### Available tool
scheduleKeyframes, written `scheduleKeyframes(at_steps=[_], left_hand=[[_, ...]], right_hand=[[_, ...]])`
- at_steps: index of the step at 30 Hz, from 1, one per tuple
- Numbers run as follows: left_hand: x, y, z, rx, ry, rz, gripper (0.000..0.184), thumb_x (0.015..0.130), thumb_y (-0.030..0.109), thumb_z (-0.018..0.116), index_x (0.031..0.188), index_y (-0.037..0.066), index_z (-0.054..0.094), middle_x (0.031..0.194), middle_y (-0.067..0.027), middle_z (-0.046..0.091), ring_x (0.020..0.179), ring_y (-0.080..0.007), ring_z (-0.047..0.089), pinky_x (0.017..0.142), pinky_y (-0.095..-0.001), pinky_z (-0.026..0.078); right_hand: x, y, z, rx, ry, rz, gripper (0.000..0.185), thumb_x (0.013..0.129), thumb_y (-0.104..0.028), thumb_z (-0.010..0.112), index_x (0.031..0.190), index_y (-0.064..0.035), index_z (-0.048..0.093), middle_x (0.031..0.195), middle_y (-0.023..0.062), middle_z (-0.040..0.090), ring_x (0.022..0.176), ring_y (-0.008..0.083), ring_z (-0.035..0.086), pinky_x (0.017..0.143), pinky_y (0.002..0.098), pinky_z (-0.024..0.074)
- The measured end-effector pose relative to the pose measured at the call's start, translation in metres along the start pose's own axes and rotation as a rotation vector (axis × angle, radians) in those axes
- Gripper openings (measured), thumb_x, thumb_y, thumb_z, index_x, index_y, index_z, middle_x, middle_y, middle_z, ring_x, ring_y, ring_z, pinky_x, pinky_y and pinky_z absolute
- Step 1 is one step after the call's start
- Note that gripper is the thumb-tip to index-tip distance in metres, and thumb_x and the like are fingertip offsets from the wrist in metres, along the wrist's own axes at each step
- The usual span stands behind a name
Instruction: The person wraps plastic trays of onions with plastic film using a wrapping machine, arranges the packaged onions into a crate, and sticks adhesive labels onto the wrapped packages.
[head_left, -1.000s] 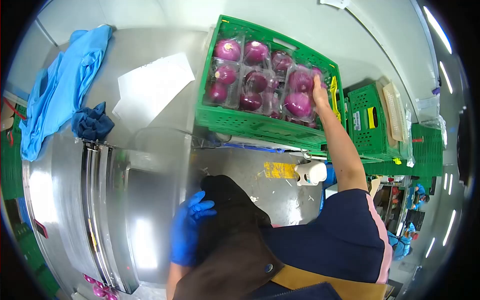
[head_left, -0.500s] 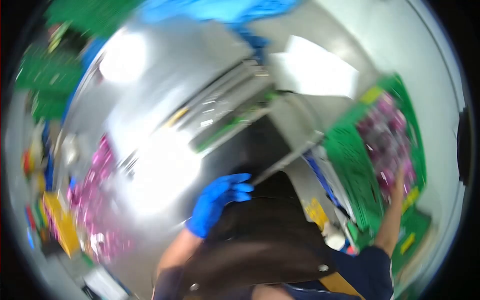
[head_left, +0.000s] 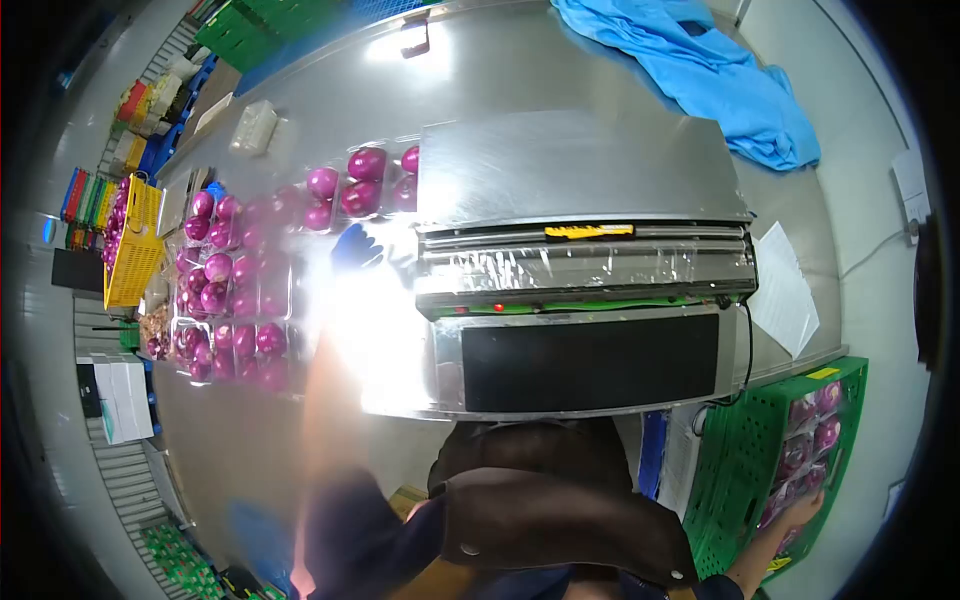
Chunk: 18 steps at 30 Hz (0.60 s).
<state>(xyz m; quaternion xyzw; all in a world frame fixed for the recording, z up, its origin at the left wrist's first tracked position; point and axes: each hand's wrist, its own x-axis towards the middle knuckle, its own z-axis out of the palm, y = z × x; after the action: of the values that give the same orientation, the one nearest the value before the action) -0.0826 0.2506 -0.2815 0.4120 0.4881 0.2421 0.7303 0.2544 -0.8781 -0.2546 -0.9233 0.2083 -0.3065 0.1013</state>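
Note:
My left hand, in a blue glove and blurred by glare, reaches over the steel table, close to clear packs of red onions. I cannot make out anything in it. At the lower right, my bare right hand rests on packed onions inside a green crate; its fingers are partly hidden against the packs. A wrapping machine with film and a black plate stands between my hands. More onion packs lie in rows on the left.
A blue garment lies at the table's back right, with white paper below it. An empty clear tray stack sits at the back left. Beyond the left edge stands a yellow crate of onions. Green crates are behind.
The view has swung left, bringing the table and onion rows into sight. My left hand has moved from beside the apron out over the table. My right hand is still at the green crate.

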Motion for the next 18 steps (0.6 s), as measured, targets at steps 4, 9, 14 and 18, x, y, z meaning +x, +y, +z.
scheduleKeyframes(at_steps=[4, 9, 14, 18], left_hand=[[0.081, -0.017, 0.021, 0.317, 0.125, 0.189, 0.029, 0.081, 0.030, 0.061, 0.096, 0.005, 0.060, 0.080, -0.0070, 0.064, 0.068, -0.0221, 0.063, 0.066, -0.0365, 0.052], [0.019, 0.000, 0.041, -0.101, 0.259, 0.032, 0.017, 0.079, 0.016, 0.059, 0.085, 0.000, 0.061, 0.071, -0.0105, 0.063, 0.054, -0.0231, 0.061, 0.051, -0.0321, 0.050], [-0.066, -0.031, -0.022, 0.137, 0.352, 0.045, 0.020, 0.077, 0.014, 0.062, 0.083, -0.006, 0.062, 0.071, -0.0127, 0.064, 0.057, -0.0214, 0.061, 0.056, -0.0325, 0.050], [-0.153, -0.091, -0.111, 0.216, 0.367, 0.148, 0.023, 0.079, 0.017, 0.063, 0.089, -0.003, 0.065, 0.078, -0.0121, 0.066, 0.063, -0.0196, 0.063, 0.058, -0.0306, 0.050]], right_hand=[[-0.040, -0.248, -0.057, 0.413, -0.302, -0.296, 0.026, 0.096, -0.015, 0.047, 0.114, 0.0006, 0.059, 0.113, 0.0128, 0.061, 0.101, 0.0220, 0.059, 0.092, 0.0326, 0.0437], [-0.169, -0.478, -0.120, 0.665, -0.577, -0.657, 0.016, 0.092, -0.001, 0.050, 0.104, 0.0013, 0.060, 0.105, 0.0129, 0.062, 0.092, 0.0198, 0.061, 0.083, 0.0302, 0.0475], [-0.365, -0.650, -0.196, 1.162, -0.910, -1.278, 0.011, 0.081, -0.006, 0.060, 0.091, -0.0039, 0.065, 0.095, 0.0091, 0.066, 0.088, 0.0224, 0.064, 0.076, 0.0302, 0.0529], [-0.508, -0.722, -0.196, 1.276, -1.295, -1.157, 0.038, 0.082, -0.014, 0.063, 0.116, 0.0000, 0.053, 0.121, 0.0194, 0.053, 0.104, 0.0314, 0.057, 0.089, 0.0369, 0.0471]])
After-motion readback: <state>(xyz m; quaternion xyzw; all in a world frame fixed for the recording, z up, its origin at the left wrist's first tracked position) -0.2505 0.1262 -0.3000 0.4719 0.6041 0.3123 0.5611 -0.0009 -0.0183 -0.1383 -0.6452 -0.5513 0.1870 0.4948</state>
